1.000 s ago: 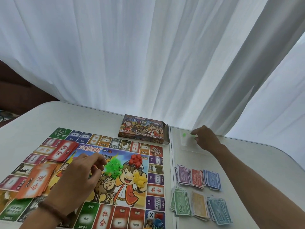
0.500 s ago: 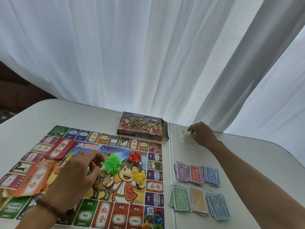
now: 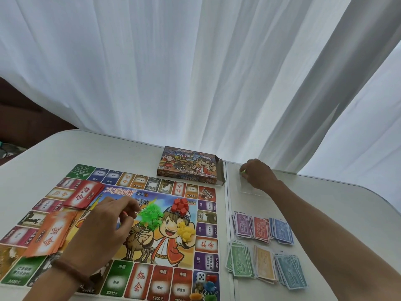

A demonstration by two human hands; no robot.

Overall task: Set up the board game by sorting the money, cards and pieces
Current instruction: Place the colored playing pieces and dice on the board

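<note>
I think the step now is sorting the little pieces by colour. Near the middle of the board (image 3: 121,276) lie 3 heaps: green pieces (image 3: 150,216), red pieces (image 3: 180,205) and yellow pieces (image 3: 186,232). The left hand (image 3: 104,227) is just beside the green heap with its fingertips pressed together. I cannot tell if a piece is between them. The right hand (image 3: 258,174) is at the far edge of the table (image 3: 43,161). Its curled fingers pinch a green bit (image 3: 244,174) on a clear bag (image 3: 249,189).

The money (image 3: 260,230) lies in 6 piles just beside the board's right edge. The red cards (image 3: 85,193) and orange cards (image 3: 52,233) lie by the board's left edge.

Next, I think, the green bit should go to the green heap. It should be put down softly so the heap does not scatter.
</note>
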